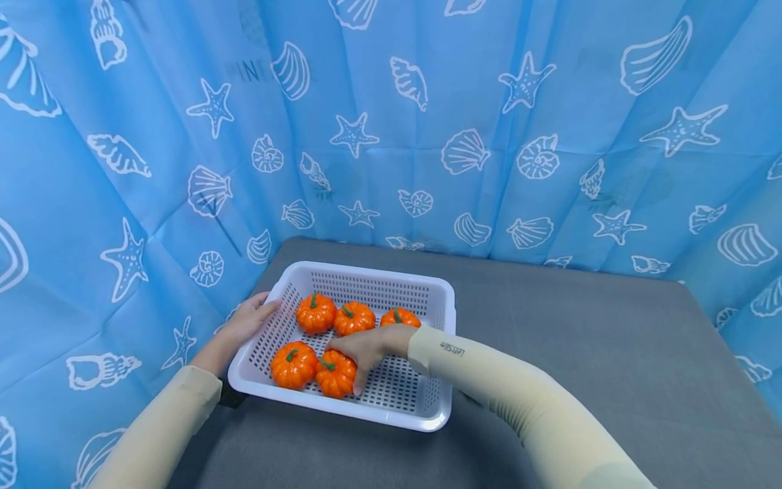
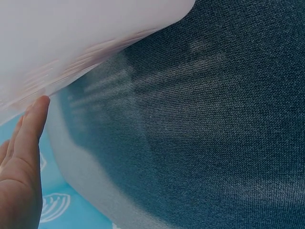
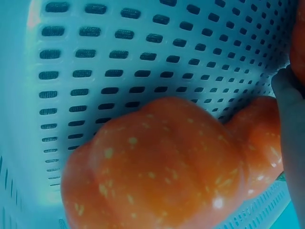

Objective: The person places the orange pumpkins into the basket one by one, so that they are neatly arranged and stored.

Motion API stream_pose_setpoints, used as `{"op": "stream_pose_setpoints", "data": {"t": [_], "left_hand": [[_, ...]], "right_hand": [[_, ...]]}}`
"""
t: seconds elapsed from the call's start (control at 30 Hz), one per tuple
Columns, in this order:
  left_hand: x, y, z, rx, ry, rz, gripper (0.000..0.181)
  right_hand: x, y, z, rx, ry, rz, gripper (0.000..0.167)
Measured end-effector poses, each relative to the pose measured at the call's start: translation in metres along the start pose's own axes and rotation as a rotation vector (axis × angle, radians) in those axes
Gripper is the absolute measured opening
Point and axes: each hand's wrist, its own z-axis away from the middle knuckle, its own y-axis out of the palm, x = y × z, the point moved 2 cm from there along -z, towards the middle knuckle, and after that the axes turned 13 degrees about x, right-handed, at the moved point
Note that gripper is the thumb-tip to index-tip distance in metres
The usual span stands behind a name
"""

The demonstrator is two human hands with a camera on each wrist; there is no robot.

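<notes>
A white plastic basket (image 1: 366,411) with slotted walls holds several small orange pumpkins with green stems. My left hand (image 1: 247,319) grips its left rim, thumb over the edge; in the left wrist view the fingers (image 2: 28,133) lie against its outer side. Inside the basket, my right hand (image 1: 369,350) grips the front-row pumpkin (image 1: 336,375), with fingers and thumb on opposite sides. Left of that sits another pumpkin (image 1: 293,365). Along the back are a left pumpkin (image 1: 314,314), a middle pumpkin (image 1: 354,319) and a right pumpkin (image 1: 400,317), partly covered by my wrist.
The basket stands on a dark grey cloth-covered table (image 1: 550,326), toward its left side. A blue curtain (image 1: 391,183) printed with white shells and starfish hangs behind and to the left. Table surface extends to the right of the basket.
</notes>
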Motion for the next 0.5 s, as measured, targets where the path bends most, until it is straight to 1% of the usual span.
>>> {"op": "stream_pose_setpoints", "data": {"t": [0.07, 0.1, 0.23, 0.5], "left_hand": [[0.0000, -0.0002, 0.0001, -0.002, -0.001, 0.000, 0.062], [0.0000, -0.0001, 0.0001, -0.004, -0.002, -0.001, 0.061], [0.0005, 0.0001, -0.0001, -0.008, -0.008, 0.003, 0.062], [0.0003, 0.0011, 0.0007, 0.000, 0.001, 0.019, 0.062]], "right_hand": [[-0.0006, 0.0002, -0.0012, 0.001, 0.001, 0.009, 0.097], [0.0017, -0.0003, 0.0022, 0.001, -0.003, 0.005, 0.097], [-0.0038, 0.0005, -0.0025, -0.006, 0.005, 0.015, 0.099], [0.0019, 0.0031, 0.0013, -0.012, 0.011, 0.064, 0.103]]}}
